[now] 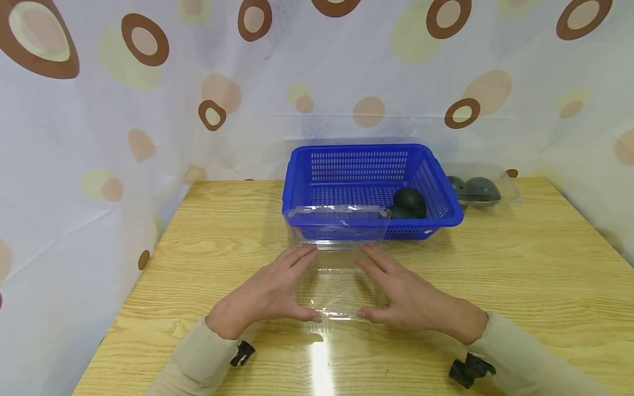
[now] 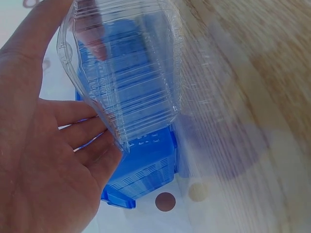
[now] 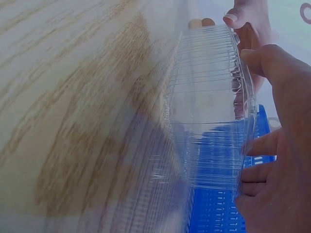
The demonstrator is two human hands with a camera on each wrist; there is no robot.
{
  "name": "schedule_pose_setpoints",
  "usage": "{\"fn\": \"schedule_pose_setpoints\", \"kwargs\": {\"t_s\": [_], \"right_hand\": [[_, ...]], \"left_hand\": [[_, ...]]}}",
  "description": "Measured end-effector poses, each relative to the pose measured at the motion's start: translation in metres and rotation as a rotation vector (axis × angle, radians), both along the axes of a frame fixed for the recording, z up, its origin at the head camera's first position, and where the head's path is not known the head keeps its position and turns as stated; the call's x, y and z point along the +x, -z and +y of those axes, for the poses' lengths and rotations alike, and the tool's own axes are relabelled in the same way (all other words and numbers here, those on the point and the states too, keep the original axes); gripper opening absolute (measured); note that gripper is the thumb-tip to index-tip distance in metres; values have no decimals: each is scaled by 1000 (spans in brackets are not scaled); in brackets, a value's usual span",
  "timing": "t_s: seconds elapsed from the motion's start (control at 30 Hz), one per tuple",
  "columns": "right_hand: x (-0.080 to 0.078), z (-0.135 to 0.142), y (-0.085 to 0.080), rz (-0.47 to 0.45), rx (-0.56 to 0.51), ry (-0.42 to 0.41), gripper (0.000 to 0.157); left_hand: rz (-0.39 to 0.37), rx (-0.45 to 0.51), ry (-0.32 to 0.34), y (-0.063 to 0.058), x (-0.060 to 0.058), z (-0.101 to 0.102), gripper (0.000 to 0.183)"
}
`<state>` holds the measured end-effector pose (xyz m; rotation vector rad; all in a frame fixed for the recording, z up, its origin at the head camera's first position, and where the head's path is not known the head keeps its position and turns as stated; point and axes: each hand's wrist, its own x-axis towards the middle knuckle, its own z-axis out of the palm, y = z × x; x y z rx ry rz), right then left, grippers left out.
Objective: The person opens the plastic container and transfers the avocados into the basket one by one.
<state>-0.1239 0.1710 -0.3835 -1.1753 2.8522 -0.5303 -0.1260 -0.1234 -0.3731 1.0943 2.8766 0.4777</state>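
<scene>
A clear plastic clamshell container (image 1: 339, 294) stands on the wooden table, its lid (image 1: 339, 224) raised at the far side and overlapping the basket's front wall in the head view. At its left side, my left hand (image 1: 272, 291) holds the rim, thumb at the near edge and fingers toward the hinge. My right hand (image 1: 413, 294) grips the opposite side the same way. Ribbed walls of the container (image 3: 204, 97) show in the right wrist view, with right-hand fingers along the rim. No contents show inside it.
Right behind the container is a blue plastic basket (image 1: 354, 147) with dark green avocado-like fruits (image 1: 410, 201) in its right front corner. Another clear container (image 1: 510, 190) holding similar dark fruits (image 1: 481, 191) sits to the basket's right. A patterned sheet (image 1: 317, 71) hangs behind the table (image 1: 223, 220).
</scene>
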Motion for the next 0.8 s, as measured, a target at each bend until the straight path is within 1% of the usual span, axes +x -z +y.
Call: {"fn": "schedule_pose_setpoints", "kwargs": {"t_s": [0.13,0.37,0.67,0.8], "right_hand": [[0,-2,0,-6,-5,-3,90],[-1,-5,1,20,11,-13,89],[0,-13,-4,-13,23,-12,93],[-1,-17,-4,-13,24,-13,93]], "left_hand": [[0,0,4,-1,0,-1,116],[-14,4,-5,-2,0,-3,117],[-30,-5,-37,0,-1,-9,119],[-16,8,-35,0,-1,-13,119]]}}
